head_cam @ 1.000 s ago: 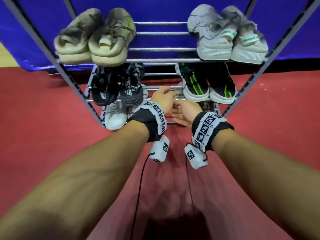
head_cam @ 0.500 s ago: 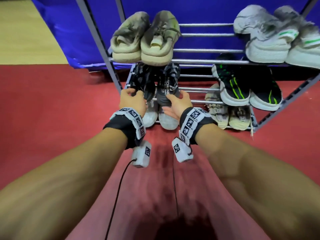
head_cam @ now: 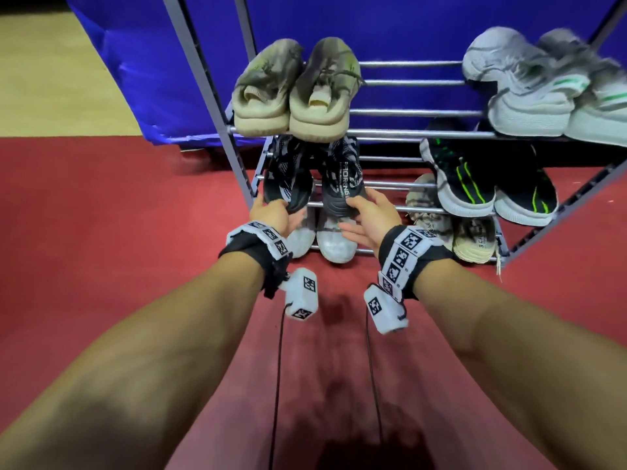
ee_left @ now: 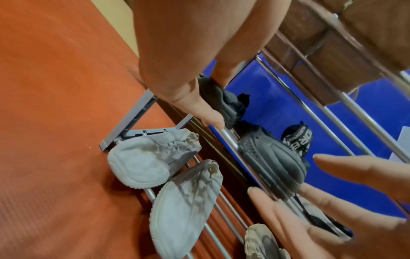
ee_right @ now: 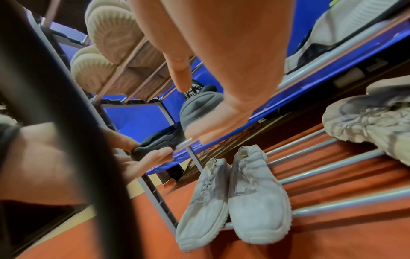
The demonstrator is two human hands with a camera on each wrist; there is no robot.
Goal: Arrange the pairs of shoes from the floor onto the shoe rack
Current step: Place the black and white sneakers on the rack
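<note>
A grey metal shoe rack (head_cam: 407,134) holds pairs on three shelves. A black and grey patterned pair stands on the left of the middle shelf, heels toward me. My left hand (head_cam: 268,208) pinches the heel of the left black shoe (head_cam: 288,178), thumb above and fingers under the sole (ee_right: 155,142). My right hand (head_cam: 359,215) is at the heel of the right black shoe (head_cam: 341,184), thumb touching it. In the left wrist view its fingers (ee_left: 288,210) are straight and spread around that shoe (ee_left: 272,164).
The top shelf carries a beige pair (head_cam: 295,96) and a white-green pair (head_cam: 543,89). Black green-striped shoes (head_cam: 488,188) fill the middle right. A white pair (head_cam: 334,242) and a tan pair (head_cam: 451,232) sit on the bottom shelf. Blue cloth (head_cam: 152,79) hangs behind; red mat (head_cam: 101,232) lies around.
Both hands moved left from the centre of the lower shelves to the black pair. My left hand took hold of one heel, and my right hand came up against the other.
</note>
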